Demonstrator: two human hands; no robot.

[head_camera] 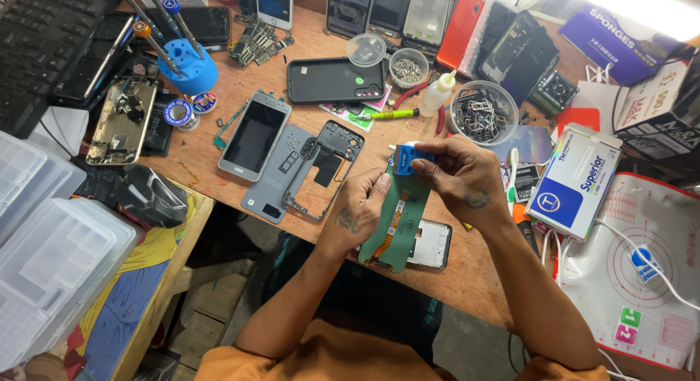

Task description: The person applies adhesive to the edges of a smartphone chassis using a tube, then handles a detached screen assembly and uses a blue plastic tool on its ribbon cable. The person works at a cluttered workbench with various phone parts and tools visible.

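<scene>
Wooden workbench [219,184]: crowded surface, taken here as the reference landmark. At its left edge stand two translucent plastic storage boxes [51,257], stacked. At its right edge lies one white silicone repair mat [642,279], and just beside that one white-and-blue carton [574,180]. At the bench's far left corner sits one black keyboard [44,38].

Along the far side of the bench leans a row of phones and back covers; the exact count cannot be told. Mid-bench lie one black phone case [332,80], one silver phone [255,135] face up, one grey back cover [273,173] and one black mid-frame [324,169], the last three side by side. One blue tool stand [188,66] holds several screwdrivers. Two round clear tubs are seen: the larger tub [481,113] holds metal trays, the smaller tub [408,67] holds screws. One small glue bottle [437,95] stands between them.

At the near edge of the bench, the green display panel [394,228] stands tilted, its lower end on a black-framed phone [430,246]. The left hand [357,210] grips the panel's left edge, fingers closed on it. The right hand [459,173] pinches one small blue tool [408,160] against the panel's upper end. Nothing lies between the hands and the panel.
</scene>
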